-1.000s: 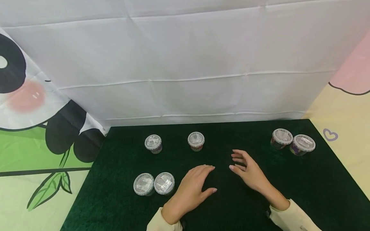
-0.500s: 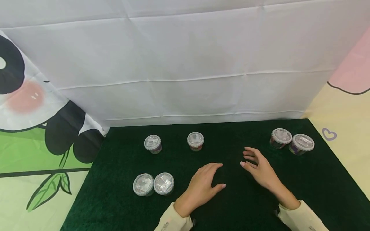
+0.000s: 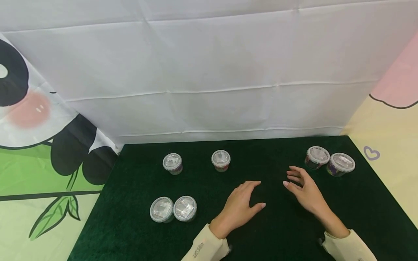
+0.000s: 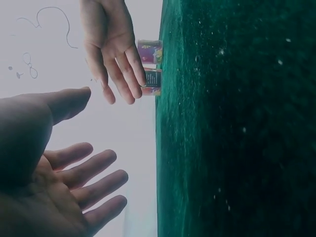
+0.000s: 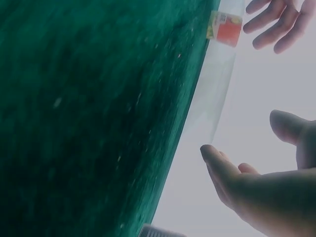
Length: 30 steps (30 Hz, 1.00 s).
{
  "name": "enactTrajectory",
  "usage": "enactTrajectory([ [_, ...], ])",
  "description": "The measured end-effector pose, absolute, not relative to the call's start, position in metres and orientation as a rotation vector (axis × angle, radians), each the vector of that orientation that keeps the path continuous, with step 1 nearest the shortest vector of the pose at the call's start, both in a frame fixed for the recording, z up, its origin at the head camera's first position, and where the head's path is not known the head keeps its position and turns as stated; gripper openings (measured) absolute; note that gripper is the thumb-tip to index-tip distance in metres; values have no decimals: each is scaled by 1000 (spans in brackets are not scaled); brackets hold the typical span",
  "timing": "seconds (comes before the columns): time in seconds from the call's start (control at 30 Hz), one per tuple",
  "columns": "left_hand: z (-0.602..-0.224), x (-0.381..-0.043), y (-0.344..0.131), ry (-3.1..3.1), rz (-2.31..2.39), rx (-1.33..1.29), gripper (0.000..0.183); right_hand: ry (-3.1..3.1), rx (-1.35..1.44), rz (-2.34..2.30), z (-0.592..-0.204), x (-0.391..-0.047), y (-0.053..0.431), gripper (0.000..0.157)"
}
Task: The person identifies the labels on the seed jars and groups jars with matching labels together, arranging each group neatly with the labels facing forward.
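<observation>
the upright black-and-red tub stands beyond and rightward of the right hand, the left hand being farther, both with loosely extended fingers holding nothing

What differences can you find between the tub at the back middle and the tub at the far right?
The back-middle tub shows a reddish side; the far-right tub shows purple. The back-middle tub stands alone; the far-right tub stands beside another tub. Both stand upright with pale round lids.
</observation>
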<state>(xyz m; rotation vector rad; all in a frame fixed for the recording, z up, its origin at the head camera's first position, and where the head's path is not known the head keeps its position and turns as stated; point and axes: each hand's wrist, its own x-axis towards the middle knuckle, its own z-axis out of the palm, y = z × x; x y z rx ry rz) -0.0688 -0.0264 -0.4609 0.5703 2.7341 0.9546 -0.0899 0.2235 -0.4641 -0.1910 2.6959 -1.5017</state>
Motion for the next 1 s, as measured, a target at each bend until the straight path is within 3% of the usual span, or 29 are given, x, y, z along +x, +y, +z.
enactTrajectory([
  [1.0, -471, -96, 24, 2688, 1100, 558, 64, 2830, -73, -1481, -470, -94, 272, 57],
])
